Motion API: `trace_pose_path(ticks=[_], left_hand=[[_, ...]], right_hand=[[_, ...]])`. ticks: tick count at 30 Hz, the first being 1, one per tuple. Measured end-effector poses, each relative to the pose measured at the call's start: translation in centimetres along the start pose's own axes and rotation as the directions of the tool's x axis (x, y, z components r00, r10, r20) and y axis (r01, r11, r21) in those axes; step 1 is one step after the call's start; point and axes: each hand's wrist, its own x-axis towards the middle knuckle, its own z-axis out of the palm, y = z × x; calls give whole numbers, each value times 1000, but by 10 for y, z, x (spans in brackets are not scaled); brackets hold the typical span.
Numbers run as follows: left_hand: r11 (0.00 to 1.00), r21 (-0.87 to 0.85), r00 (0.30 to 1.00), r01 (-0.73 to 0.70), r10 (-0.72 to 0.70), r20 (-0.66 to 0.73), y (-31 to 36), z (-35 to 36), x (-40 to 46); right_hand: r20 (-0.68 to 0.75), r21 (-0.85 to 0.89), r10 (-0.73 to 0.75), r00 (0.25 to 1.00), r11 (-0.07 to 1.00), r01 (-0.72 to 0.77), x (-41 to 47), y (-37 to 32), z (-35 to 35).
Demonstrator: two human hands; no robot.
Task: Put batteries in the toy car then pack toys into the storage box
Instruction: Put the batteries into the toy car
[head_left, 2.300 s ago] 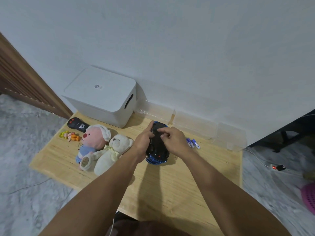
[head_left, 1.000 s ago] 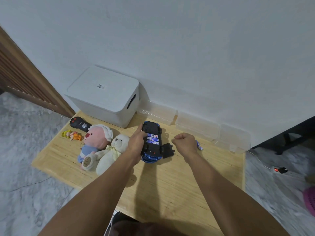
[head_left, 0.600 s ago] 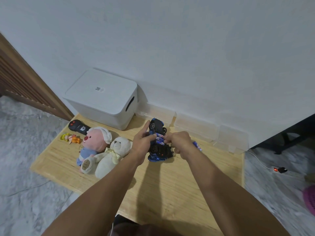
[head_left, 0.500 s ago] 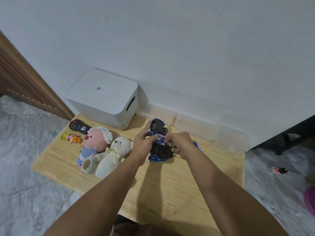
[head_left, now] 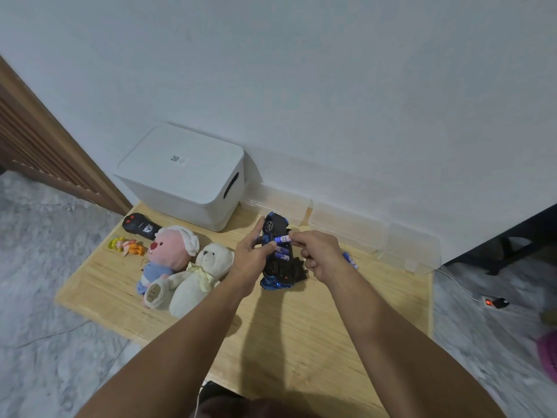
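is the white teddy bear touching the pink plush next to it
Touching. The head view shows the white teddy bear lying against the pink plush, its leg overlapping the plush's blue body with no wood showing between.

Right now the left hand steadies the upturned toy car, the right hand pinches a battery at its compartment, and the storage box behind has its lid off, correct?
Not quite: the storage box has its lid on, as the head view shows. The rest stands: the left hand steadies the upturned toy car while the right hand pinches a battery at its compartment.
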Motion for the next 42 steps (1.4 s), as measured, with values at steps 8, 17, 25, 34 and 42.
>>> trace_pose_path(ticks=[8, 17, 25, 34, 42], left_hand=[[997, -38, 997, 68, -70, -37, -7, -3, 1], [991, -62, 990, 122, -125, -64, -6, 1, 0], [989, -71, 990, 128, -132, -58, -2, 4, -1], [987, -71, 988, 141, -145, -48, 1, 2, -1], [987, -75, 988, 144, -147, -39, 2, 6, -2]], right_hand=[[-162, -198, -179, 970, 969, 146, 9, 12, -20], [-349, -468, -223, 910, 883, 37, 13, 61, -46], [-271, -688, -349, 897, 722, 73, 8, 71, -45], [-181, -771, -359, 916, 630, 95, 2, 63, -55], [-237, -866, -354, 905, 498, -32, -5, 70, -61]])
